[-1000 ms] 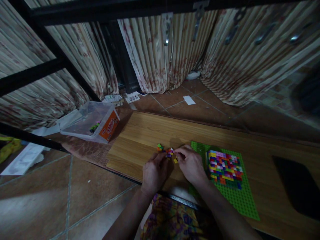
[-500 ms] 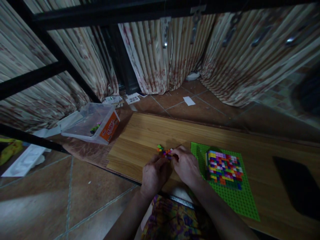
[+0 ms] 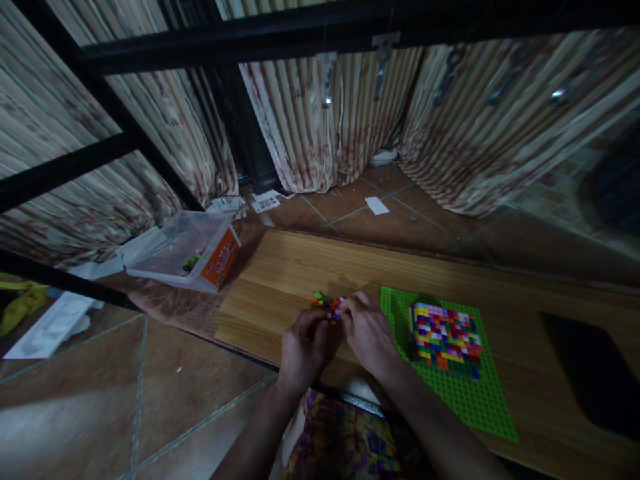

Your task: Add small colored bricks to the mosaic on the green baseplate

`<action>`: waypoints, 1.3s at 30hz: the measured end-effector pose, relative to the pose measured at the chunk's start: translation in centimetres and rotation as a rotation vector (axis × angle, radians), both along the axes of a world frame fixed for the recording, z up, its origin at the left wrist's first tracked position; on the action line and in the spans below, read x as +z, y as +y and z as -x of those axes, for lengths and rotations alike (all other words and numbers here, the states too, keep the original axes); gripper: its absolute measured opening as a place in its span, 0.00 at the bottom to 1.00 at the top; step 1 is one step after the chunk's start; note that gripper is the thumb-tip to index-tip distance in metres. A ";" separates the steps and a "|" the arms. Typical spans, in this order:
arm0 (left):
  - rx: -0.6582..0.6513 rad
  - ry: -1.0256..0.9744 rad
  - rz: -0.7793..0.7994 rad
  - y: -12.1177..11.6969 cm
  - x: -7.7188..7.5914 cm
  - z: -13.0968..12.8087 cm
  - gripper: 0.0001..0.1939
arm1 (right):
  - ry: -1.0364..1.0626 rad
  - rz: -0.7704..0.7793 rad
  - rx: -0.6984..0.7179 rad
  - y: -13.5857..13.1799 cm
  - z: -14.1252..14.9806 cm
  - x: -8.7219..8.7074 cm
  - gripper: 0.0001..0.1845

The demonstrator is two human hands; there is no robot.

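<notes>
A small pile of loose toy bricks (image 3: 333, 308) in mixed colours lies on the wooden board, in front of both hands. My left hand (image 3: 303, 343) is at the pile's near left side, fingers curled together. My right hand (image 3: 367, 330) reaches the pile's right edge, its fingertips pinched at the bricks. Whatever either hand has between its fingers is too small or too hidden to name. To the right, a block of many-coloured bricks (image 3: 447, 333) stands on a green studded baseplate (image 3: 493, 407).
A clear plastic box (image 3: 173, 250) with an orange label and a few bricks inside stands at the left end of the wooden board (image 3: 280, 257). A dark flat object (image 3: 585, 367) lies on the right. Papers (image 3: 377, 205) and striped curtains (image 3: 310, 133) are beyond.
My left hand has drawn slightly away from my right hand, so the gap between them is wider. My right hand stays at the pile. The view has tilted a little.
</notes>
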State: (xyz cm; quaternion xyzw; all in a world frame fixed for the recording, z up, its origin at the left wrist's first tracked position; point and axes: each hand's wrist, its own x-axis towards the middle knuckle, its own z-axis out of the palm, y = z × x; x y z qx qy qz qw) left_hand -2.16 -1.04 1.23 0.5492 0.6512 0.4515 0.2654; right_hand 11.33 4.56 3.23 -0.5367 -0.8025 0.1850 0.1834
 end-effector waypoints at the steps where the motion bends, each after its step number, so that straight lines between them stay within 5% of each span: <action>1: 0.013 -0.052 0.011 -0.1 0.2 0.0 0.08 | 0.036 0.001 0.016 -0.4 -0.2 0.4 0.07; 10: -0.104 -0.790 0.238 -3.4 2.0 -2.1 0.10 | 0.512 0.350 0.032 -5.4 -2.3 2.2 0.07; 15: -0.088 -0.893 0.285 -4.6 2.2 -2.9 0.11 | 0.694 0.520 -0.035 -6.8 -2.4 1.4 0.09; 21: -0.124 -0.970 0.403 -4.9 1.8 -2.4 0.12 | 0.767 0.543 0.021 -7.1 -2.7 1.4 0.09; 25: -0.103 -0.776 0.340 -4.2 1.4 -1.9 0.10 | 0.726 0.360 -0.038 -6.0 -3.1 0.3 0.09; 30: -0.051 -0.095 0.121 -1.4 0.2 -1.0 0.04 | 0.327 0.016 -0.145 -3.2 -3.3 -1.2 0.10; 34: -0.082 0.165 0.048 0.3 -0.3 -1.1 0.09 | 0.125 0.002 -0.169 -1.8 -2.9 -1.5 0.12; 39: -0.081 0.190 0.025 0.8 -0.1 -1.8 0.14 | 0.172 0.072 -0.158 -1.0 -1.6 -1.5 0.14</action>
